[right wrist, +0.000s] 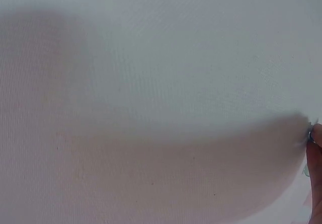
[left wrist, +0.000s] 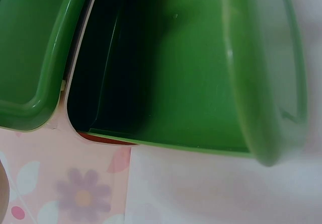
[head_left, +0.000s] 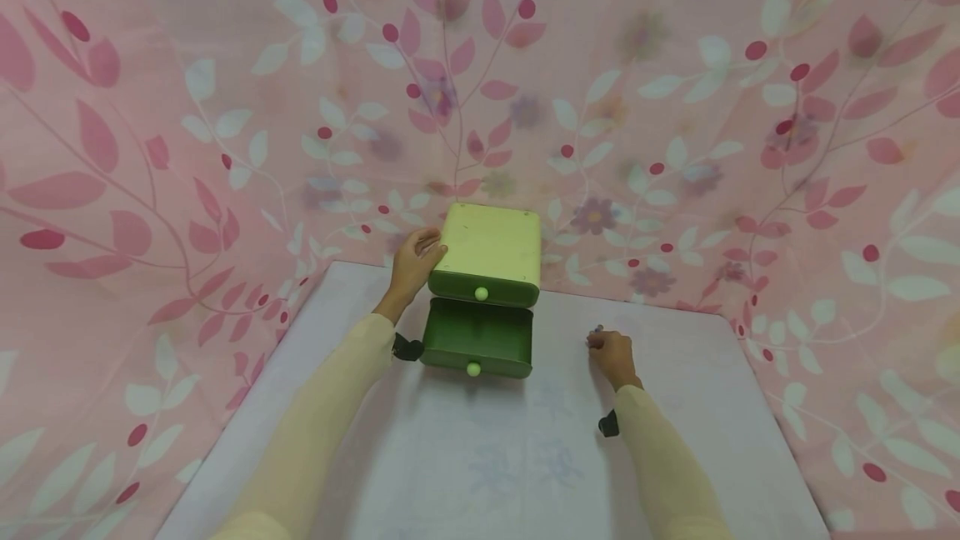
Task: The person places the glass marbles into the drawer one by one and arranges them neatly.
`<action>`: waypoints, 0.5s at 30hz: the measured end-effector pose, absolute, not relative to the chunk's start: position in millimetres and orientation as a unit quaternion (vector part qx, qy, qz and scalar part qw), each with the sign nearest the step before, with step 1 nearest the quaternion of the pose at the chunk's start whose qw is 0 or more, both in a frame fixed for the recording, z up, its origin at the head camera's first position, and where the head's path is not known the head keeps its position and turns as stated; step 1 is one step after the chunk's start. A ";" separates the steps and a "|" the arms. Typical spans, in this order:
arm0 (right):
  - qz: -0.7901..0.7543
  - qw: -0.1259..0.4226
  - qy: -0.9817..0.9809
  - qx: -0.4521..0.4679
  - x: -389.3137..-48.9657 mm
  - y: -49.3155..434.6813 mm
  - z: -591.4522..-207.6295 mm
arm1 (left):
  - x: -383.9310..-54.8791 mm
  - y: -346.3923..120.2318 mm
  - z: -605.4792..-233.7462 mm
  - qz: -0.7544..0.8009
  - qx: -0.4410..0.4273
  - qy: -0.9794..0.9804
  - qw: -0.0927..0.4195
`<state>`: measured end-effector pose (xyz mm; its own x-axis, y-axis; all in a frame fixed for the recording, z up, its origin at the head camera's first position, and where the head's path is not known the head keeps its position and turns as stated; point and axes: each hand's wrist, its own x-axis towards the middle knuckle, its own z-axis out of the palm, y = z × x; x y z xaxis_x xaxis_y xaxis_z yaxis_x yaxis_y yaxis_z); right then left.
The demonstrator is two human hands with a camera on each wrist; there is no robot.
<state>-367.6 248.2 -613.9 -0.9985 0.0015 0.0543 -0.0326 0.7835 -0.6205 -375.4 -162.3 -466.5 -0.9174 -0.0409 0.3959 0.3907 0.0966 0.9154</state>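
A small two-drawer box [head_left: 491,244], pale green with dark green drawer fronts, stands at the table's far edge. Its lower drawer [head_left: 480,338] is pulled out and bare inside; the left wrist view looks down on the green drawer floor [left wrist: 196,78]. The upper drawer front [head_left: 450,283] is closed. My left hand [head_left: 414,263] rests against the box's left side, thumb near the front edge. To the right of the box, my right hand [head_left: 613,357] pinches a small shiny bluish piece [head_left: 597,329] low over the table; its kind is too small to make out.
A white cloth [head_left: 525,457] with faint blue marks covers the table. Pink curtains [head_left: 637,148] with leaf and flower prints hang behind and on both sides, close behind the box. Both drawers have round pale knobs [head_left: 473,369].
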 end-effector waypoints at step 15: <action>0.342 0.057 -0.938 0.011 -364.5 246.5 -608.7 | -376.9 -163.2 -468.3 -0.661 -0.125 -0.722 0.162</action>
